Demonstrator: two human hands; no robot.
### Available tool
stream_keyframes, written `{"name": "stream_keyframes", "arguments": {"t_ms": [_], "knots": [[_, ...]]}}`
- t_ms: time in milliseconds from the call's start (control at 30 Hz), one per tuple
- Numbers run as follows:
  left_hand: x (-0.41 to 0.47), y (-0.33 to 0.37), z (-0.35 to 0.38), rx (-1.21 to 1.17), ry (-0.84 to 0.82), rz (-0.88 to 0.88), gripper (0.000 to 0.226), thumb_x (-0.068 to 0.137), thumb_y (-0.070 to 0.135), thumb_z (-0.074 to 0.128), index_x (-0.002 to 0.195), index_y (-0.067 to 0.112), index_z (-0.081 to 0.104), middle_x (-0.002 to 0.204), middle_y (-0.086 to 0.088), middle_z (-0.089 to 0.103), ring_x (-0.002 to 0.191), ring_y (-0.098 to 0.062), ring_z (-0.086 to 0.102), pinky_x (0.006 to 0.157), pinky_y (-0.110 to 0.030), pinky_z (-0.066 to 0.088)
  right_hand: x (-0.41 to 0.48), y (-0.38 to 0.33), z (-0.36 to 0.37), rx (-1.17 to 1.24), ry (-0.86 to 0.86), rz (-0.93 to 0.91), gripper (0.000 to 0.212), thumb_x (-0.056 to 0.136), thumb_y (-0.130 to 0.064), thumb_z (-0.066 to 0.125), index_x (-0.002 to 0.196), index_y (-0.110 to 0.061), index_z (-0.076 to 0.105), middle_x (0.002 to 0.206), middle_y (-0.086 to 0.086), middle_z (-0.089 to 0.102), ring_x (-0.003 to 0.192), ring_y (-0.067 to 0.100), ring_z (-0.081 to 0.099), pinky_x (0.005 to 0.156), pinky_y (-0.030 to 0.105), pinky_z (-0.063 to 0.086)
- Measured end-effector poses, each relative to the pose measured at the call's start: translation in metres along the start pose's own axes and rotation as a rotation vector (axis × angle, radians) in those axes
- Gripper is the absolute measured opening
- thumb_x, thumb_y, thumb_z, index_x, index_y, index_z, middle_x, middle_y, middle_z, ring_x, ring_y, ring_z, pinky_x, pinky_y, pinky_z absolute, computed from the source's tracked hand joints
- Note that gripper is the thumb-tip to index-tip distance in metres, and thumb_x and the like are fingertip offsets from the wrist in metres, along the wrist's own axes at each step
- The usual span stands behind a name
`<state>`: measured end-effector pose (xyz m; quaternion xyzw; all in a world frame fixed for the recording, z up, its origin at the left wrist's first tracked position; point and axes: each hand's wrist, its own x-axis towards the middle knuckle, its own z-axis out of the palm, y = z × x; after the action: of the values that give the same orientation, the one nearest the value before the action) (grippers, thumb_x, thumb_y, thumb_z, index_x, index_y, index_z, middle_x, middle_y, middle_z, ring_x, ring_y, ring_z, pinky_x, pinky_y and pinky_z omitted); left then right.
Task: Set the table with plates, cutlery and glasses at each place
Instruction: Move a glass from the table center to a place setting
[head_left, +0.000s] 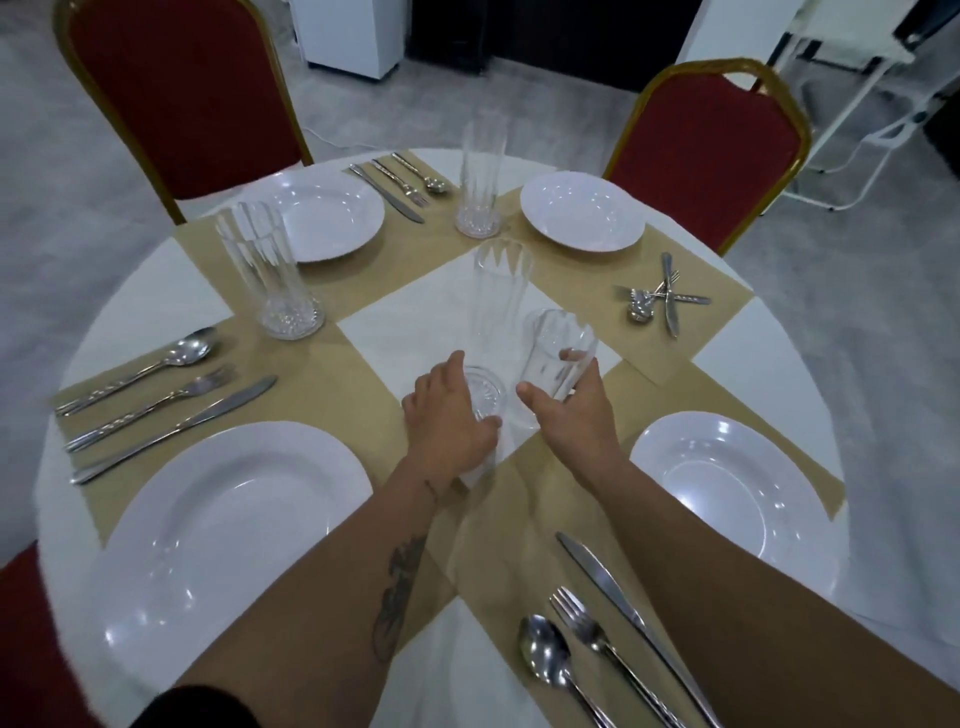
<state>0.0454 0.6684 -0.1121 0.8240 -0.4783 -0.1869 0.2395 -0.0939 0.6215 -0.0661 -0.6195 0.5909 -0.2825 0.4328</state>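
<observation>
On the round white table (769, 332), four white plates rest on tan placemats: far left (327, 213), far right (582, 210), near left (228, 525), near right (727, 483). My left hand (449, 423) grips the base of a tall clear glass (501, 301) standing upright at the table's centre. Beside it my right hand (576, 415) holds a second clear glass (556, 353), slightly tilted. Two more glasses stand at the left (272, 275) and at the far middle (480, 176). Spoon, fork and knife lie in rows at the left (156, 395), far (400, 182) and near (597, 639). A crossed cutlery pile (654, 301) lies at the right.
Red chairs with gold frames stand behind the far left place (176, 93) and the far right place (711, 145); a third shows at the lower left (31, 649). A white folding rack (852, 104) stands on the grey floor at the back right.
</observation>
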Motion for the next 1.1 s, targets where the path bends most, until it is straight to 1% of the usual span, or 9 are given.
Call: {"name": "stream_keyframes", "arguments": {"t_ms": [167,267,400,467,567,733,867,933,1100], "knots": [[-0.053,0.003,-0.018,-0.044,-0.070,0.034,0.092,0.074,0.053,0.067,0.149,0.023,0.023,0.146,0.000,0.041,0.134,-0.025,0.029,0.109,-0.041,0.025,-0.029,-0.002,-0.024,0.057,0.019,0.022,0.053,0.079,-0.030,0.082,0.119,-0.032,0.047,0.116,-0.001,0.065,0.106,0.021,0.065,0.097,0.041,0.052],[-0.099,0.000,-0.021,-0.093,-0.090,0.038,0.088,0.074,0.059,0.060,0.147,0.025,0.024,0.142,0.002,0.043,0.130,-0.022,0.030,0.107,-0.038,0.029,-0.060,-0.005,-0.039,0.114,-0.018,0.034,0.051,0.082,-0.022,0.081,0.121,-0.029,0.048,0.109,-0.005,0.064,0.096,0.012,0.066,0.094,0.035,0.053],[-0.140,-0.012,-0.023,-0.116,-0.198,0.036,0.094,0.070,0.061,0.057,0.149,0.023,0.023,0.144,0.001,0.044,0.132,-0.023,0.031,0.109,-0.038,0.032,-0.101,-0.006,-0.048,0.140,-0.054,0.053,0.051,0.083,-0.024,0.081,0.125,-0.028,0.052,0.102,-0.015,0.064,0.091,0.000,0.063,0.088,0.029,0.053],[-0.151,-0.017,-0.024,-0.125,-0.188,0.046,0.092,0.072,0.057,0.062,0.150,0.024,0.024,0.143,0.002,0.045,0.131,-0.023,0.033,0.108,-0.038,0.032,-0.116,-0.006,-0.049,0.147,-0.076,0.052,0.053,0.082,-0.021,0.081,0.127,-0.024,0.053,0.103,-0.012,0.066,0.089,-0.002,0.063,0.081,0.019,0.054],[-0.157,-0.020,-0.025,-0.175,-0.175,0.032,0.092,0.070,0.053,0.067,0.148,0.027,0.026,0.136,0.002,0.048,0.128,-0.023,0.035,0.107,-0.038,0.034,-0.134,-0.007,-0.045,0.138,-0.121,0.042,0.049,0.081,-0.014,0.082,0.121,-0.024,0.055,0.098,-0.012,0.065,0.077,-0.007,0.061,0.061,0.003,0.045],[-0.159,-0.023,-0.027,-0.241,-0.183,0.026,0.084,0.063,0.053,0.067,0.137,0.031,0.035,0.121,0.009,0.055,0.116,-0.023,0.042,0.097,-0.040,0.042,-0.149,-0.010,-0.027,0.089,-0.186,0.045,0.058,0.075,-0.024,0.085,0.125,-0.027,0.055,0.109,-0.006,0.070,0.088,-0.001,0.067,0.068,0.014,0.050],[-0.160,-0.023,-0.029,-0.221,-0.128,0.081,0.054,0.066,0.050,0.067,0.113,0.036,0.045,0.102,0.012,0.060,0.096,-0.021,0.056,0.084,-0.037,0.047,-0.157,-0.011,-0.013,0.052,-0.179,0.066,0.062,0.073,-0.023,0.083,0.127,-0.029,0.054,0.111,-0.009,0.067,0.090,-0.001,0.065,0.072,0.016,0.051],[-0.162,-0.024,-0.030,-0.235,-0.122,0.087,0.050,0.067,0.049,0.068,0.110,0.038,0.045,0.101,0.012,0.060,0.093,-0.020,0.058,0.083,-0.042,0.052,-0.162,-0.010,-0.007,0.023,-0.180,0.065,0.063,0.073,-0.025,0.081,0.129,-0.031,0.053,0.111,-0.011,0.065,0.091,-0.002,0.062,0.074,0.018,0.050],[-0.163,-0.028,-0.030,-0.352,-0.105,0.058,0.042,0.067,0.040,0.069,0.105,0.033,0.051,0.092,0.008,0.066,0.084,-0.016,0.066,0.073,-0.045,0.057,-0.168,-0.010,0.003,-0.039,-0.166,0.043,0.066,0.072,-0.029,0.080,0.132,-0.032,0.051,0.112,-0.010,0.065,0.099,0.010,0.064,0.089,0.031,0.054]]}}
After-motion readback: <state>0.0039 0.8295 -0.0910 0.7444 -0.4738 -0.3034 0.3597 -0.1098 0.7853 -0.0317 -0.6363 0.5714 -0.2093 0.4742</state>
